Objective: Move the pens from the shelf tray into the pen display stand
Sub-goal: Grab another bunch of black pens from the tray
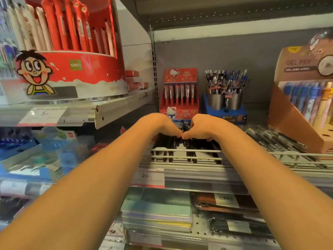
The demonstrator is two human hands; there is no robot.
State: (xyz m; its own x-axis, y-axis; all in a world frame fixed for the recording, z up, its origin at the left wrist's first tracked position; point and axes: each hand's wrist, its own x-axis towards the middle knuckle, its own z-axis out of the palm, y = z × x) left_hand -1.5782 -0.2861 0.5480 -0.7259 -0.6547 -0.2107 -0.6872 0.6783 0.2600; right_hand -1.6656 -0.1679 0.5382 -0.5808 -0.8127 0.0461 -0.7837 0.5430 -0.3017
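The black pens (187,150) lie loose in the shelf tray (252,154), barrels running front to back behind the white wire front rail; both hands are down on the pile, thumb tips touching at the centre. The left hand (162,128) has its fingers curled over the left part of the pile; the right hand (203,128) has its fingers curled over the right part; both appear to be gathering pens into one bundle, though the fingertips are hidden behind the knuckles.

Step in hand, as judged: collect a bundle before lifting. Recommended procedure: draw the barrels parallel; close the fingers under the bundle, not merely over it; lift clear of the wire rail so no tip catches; keep the caps facing one way.

The likely destination is the red pen display stand (179,92) directly behind the hands, with upright slots, some already filled; which stand is intended cannot be confirmed. Beside it stand steel pen cups (224,101) on a blue base; a brown gel pen box (304,98) sits to the right; a red round display (72,51) occupies the upper left shelf.
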